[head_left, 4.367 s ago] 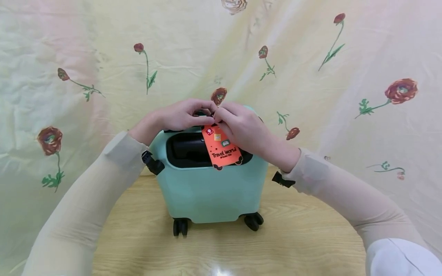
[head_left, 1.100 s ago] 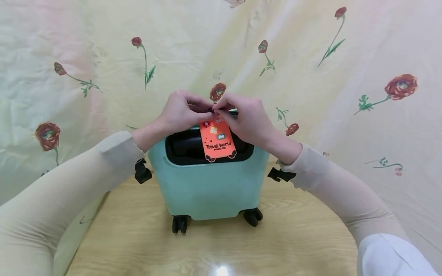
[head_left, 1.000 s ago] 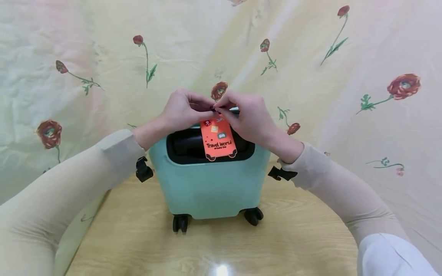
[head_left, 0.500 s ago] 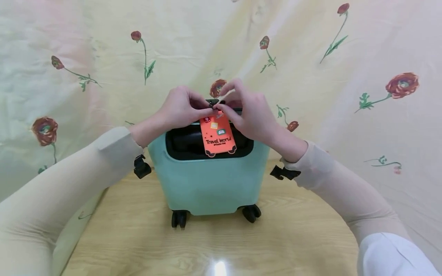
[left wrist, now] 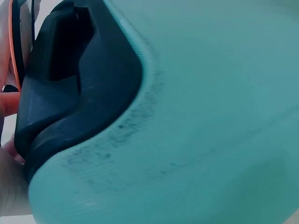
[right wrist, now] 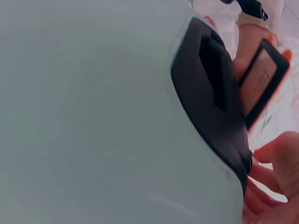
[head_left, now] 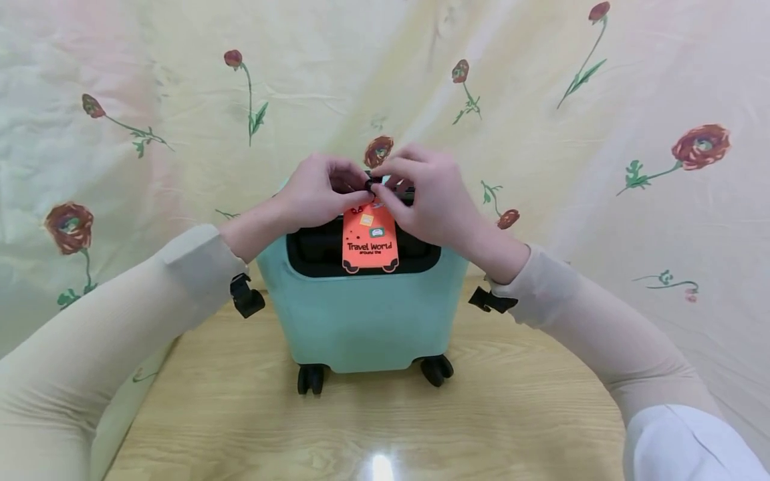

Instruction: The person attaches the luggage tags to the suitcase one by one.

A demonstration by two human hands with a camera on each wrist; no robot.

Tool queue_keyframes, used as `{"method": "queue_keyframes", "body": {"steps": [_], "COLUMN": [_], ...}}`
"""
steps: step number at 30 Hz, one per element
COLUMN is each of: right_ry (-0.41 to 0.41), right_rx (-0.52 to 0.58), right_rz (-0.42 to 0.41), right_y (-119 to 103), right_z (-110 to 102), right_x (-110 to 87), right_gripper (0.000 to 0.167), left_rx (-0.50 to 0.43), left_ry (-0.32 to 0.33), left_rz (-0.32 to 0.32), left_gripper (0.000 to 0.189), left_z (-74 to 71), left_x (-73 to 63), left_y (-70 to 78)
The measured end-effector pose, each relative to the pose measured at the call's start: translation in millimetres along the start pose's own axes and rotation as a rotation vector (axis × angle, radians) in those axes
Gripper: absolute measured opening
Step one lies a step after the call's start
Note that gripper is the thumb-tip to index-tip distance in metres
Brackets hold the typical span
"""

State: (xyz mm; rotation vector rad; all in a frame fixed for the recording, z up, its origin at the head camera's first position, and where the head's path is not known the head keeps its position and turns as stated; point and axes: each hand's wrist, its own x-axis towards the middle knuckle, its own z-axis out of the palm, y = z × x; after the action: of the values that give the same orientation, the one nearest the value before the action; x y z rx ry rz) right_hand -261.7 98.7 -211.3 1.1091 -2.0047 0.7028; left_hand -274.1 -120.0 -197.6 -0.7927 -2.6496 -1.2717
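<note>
An orange luggage tag printed "Travel World" hangs over the dark handle recess of a mint-green suitcase in the head view. My left hand pinches the tag's black strap between thumb and fingers, just above the tag. From the other side, my right hand has its thumb and fingertips on the same strap. Both hands partly hide the suitcase's top. The right wrist view catches the tag's black-framed back and the right hand's fingers beside the black trim.
The suitcase stands upright on black wheels on a wood-grain table. Behind it hangs a pale cloth printed with red flowers. Black wrist mounts sit below both sleeve cuffs. The suitcase's side fills most of the left wrist view.
Over several seconds the tag has swung from slanted to nearly straight and shifted left. The right index finger, lifted half a second ago, is back down close to the strap.
</note>
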Motion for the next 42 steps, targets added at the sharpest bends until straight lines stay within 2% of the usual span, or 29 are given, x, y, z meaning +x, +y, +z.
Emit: {"method": "queue_keyframes", "body": {"steps": [4,8,26,35,42], "right_ry": [-0.017,-0.025,-0.060,-0.102,-0.111], "right_rx": [-0.032,-0.031,-0.022,-0.039,-0.031], "right_rz": [-0.015,0.002,-0.005,0.068,0.076], "right_y": [-1.7,-1.2,-0.9,-2.8,-2.6], "right_z": [5.9,8.5,3.4,3.1,3.6], "right_x": [-4.2,-5.4,-6.1,-4.0,-3.8], "right_gripper": [0.023,0.019,0.009,0.012,0.012], "left_rx": [0.002,0.006,0.002,-0.019,-0.007], "left_ry": [0.024,0.038,0.060,0.071,0.044], "left_rz": [0.038,0.054,0.049,0.050,0.064], "left_gripper": [0.017,0.018,0.021,0.023,0.023], "left_z": [0.5,1.1,4.0,5.5,7.6], "left_x": [-2.9,-3.7,-4.0,-5.7,-4.6], "left_y": [-2.8,-4.7,-2.3,-3.5,-4.7]}}
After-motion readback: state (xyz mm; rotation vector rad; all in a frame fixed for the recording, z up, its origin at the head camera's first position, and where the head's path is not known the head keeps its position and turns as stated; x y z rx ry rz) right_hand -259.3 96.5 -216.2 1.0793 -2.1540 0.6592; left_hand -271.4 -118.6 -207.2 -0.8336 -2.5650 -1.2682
